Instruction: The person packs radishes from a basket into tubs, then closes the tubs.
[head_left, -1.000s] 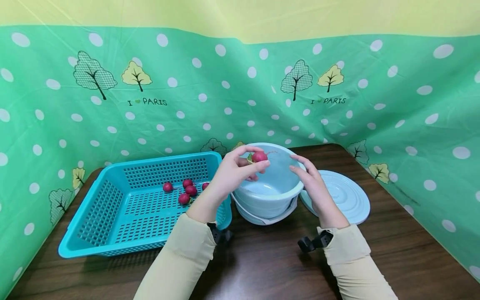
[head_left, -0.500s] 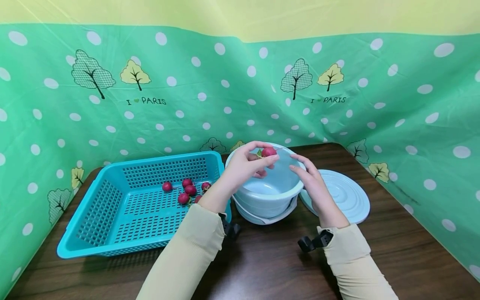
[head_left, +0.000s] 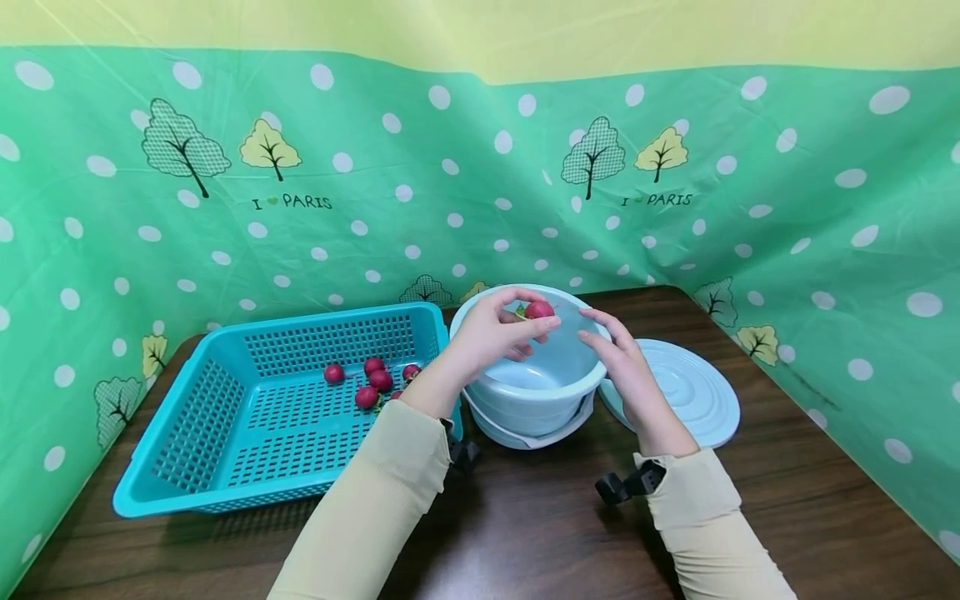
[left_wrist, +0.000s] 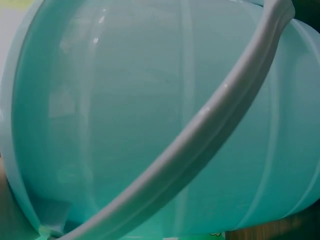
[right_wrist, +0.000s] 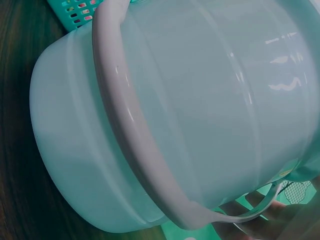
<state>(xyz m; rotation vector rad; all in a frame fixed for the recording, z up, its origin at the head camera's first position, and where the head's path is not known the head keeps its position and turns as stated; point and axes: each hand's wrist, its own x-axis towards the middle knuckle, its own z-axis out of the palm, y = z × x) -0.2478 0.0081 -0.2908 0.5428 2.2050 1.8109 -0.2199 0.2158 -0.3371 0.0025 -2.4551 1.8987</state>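
Observation:
In the head view my left hand is over the mouth of a light-blue bucket, pinching a red radish with green stem stubs between thumb and fingers. At the bucket's right rim, my right hand holds on, with thumb and forefinger tips over the edge. Some of its fingers show beside the bucket wall in the right wrist view. The left wrist view shows only the bucket's side and its pale carrying handle; the left hand is out of that frame.
A turquoise perforated basket stands left of the bucket, with several radishes at its right side, partly hidden by my left forearm. A round blue lid lies on the dark wooden table to the right. A green dotted cloth hangs behind.
My left hand has moved right with the radish, further over the bucket, then dipped slightly. The right hand has stayed at the rim.

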